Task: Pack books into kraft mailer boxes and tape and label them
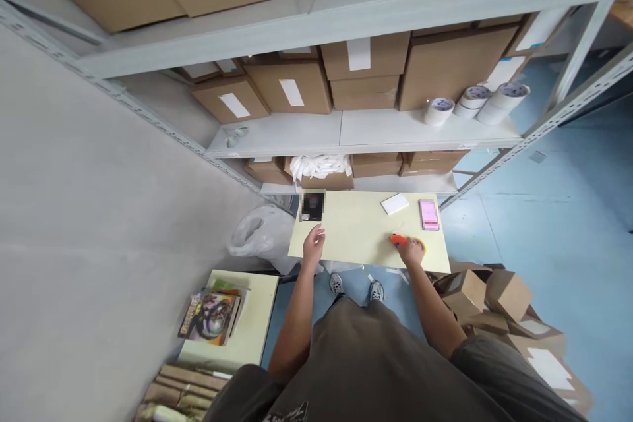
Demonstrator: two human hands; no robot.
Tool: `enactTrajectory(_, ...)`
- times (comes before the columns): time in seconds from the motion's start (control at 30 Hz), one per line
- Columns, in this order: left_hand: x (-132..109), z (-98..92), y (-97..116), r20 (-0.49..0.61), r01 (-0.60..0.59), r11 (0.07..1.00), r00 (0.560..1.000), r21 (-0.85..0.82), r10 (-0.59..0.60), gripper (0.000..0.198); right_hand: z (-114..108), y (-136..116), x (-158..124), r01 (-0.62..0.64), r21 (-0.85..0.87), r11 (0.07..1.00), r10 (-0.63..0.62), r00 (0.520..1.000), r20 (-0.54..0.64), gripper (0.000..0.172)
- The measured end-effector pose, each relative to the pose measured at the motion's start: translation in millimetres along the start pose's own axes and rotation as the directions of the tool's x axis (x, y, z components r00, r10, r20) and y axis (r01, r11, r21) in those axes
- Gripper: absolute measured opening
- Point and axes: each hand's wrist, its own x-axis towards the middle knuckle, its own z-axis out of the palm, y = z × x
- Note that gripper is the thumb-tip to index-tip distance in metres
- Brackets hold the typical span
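Over the front left of a pale yellow table [356,227] is my left hand [313,245], its fingers loosely curled and apart, holding nothing. Just beyond it lies a dark, flat, blurred item [313,206]. My right hand [411,251] is closed around an orange tape dispenser [397,239] at the table's front right; a yellow rim shows beside the fingers, and the palm hides the rest. Farther back on the table are a small white box [394,204] and a pink, blurred item [428,215].
A metal rack [341,128] behind the table bears cardboard boxes [291,89] and white tape rolls [439,111]. A plastic bag [262,237] hangs at the left, near a side table [262,303] with magazines [210,318]. Cardboard cartons [509,297] are heaped on the right-hand floor.
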Motion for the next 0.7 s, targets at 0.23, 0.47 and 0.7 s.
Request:
enactTrajectory(0.23, 8, -24.6, -2, -0.122, -0.048, 0.997, 0.992, -0.064, 0.04, 0.048, -19, -119, -4, 0.397, 0.325, 0.859, -0.371, 0.918, -0.14, 0.055)
enactTrajectory(0.47, 15, -106.8, -38, -0.262, -0.025, 0.988, 0.965, -0.154, -0.017, 0.054, 3, -265, -23, 0.596, 0.325, 0.734, -0.615, 0.787, -0.052, 0.056)
enactTrajectory(0.7, 29, -256.4, -108, -0.451, 0.034, 0.968, 0.88, -0.25, -0.148, 0.058, 71, -405, -70, 0.704, 0.294, 0.646, -0.75, 0.658, 0.07, 0.056)
